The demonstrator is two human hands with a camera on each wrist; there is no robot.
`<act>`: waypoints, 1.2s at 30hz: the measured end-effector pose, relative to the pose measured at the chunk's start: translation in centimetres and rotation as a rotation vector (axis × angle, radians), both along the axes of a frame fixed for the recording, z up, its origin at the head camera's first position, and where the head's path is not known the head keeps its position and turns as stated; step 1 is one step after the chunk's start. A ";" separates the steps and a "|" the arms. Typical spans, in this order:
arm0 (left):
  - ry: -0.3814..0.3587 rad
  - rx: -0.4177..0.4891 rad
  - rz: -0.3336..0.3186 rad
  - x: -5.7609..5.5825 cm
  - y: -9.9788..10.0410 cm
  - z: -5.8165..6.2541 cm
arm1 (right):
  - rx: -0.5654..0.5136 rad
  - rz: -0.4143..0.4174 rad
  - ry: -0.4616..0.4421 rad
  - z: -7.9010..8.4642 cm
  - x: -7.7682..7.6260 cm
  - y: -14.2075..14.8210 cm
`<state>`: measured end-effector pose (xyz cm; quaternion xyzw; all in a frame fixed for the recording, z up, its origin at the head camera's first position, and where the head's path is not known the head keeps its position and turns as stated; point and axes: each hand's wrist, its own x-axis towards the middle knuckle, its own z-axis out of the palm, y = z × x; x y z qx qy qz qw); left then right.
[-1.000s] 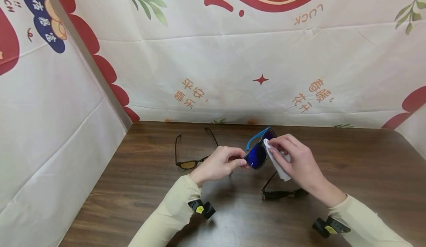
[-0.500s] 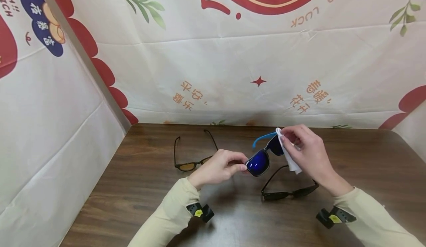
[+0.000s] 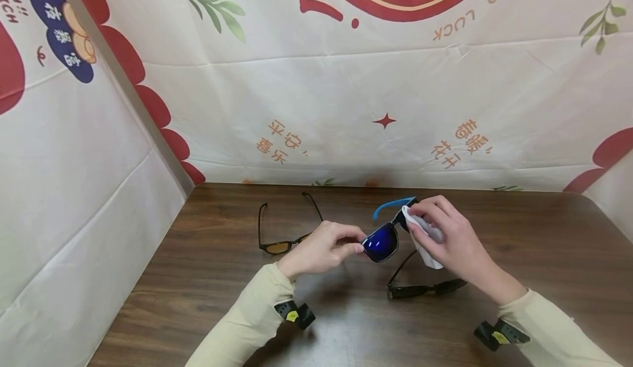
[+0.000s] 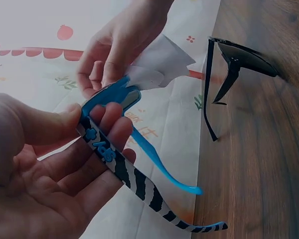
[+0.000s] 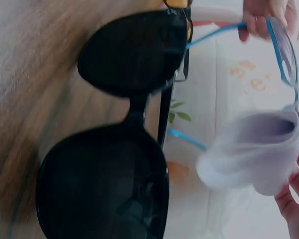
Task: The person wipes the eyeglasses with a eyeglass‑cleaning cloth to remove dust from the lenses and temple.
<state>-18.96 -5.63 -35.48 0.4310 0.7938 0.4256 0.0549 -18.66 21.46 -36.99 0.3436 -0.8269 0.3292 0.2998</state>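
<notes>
Blue-lensed sunglasses (image 3: pixel 382 243) are held up above the table, their blue temple arms unfolded. My left hand (image 3: pixel 323 248) pinches them at one outer corner between thumb and fingers. In the left wrist view a zebra-striped temple arm (image 4: pixel 139 185) runs across those fingers. A white cloth (image 3: pixel 429 252) is pinched in my right hand (image 3: pixel 447 235) against the far lens, which it mostly hides. The right wrist view shows the cloth (image 5: pixel 254 149) draped over that lens, somewhat blurred.
Black sunglasses (image 3: pixel 412 291) lie on the wooden table (image 3: pixel 198 301) below the right hand. Brown-lensed glasses (image 3: pixel 278 247) lie behind the left hand, partly hidden by it. A printed white cloth backdrop (image 3: pixel 336 92) rises behind the table.
The right hand with the cloth moved right to the outer end of the far lens, then back left and slightly down. The left hand keeps its pinch, the sunglasses shifting slightly.
</notes>
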 end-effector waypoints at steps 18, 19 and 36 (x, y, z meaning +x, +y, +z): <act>-0.041 0.032 -0.035 0.3 -0.4 -0.2 | 0.067 0.028 0.036 0.1 1.3 -1.0; -0.048 0.031 -0.036 0.3 -0.5 -0.2 | 0.058 0.021 0.031 0.0 1.4 -0.9; -0.089 0.056 -0.009 0.9 -0.5 0.1 | -0.014 -0.026 -0.051 0.9 1.4 -1.5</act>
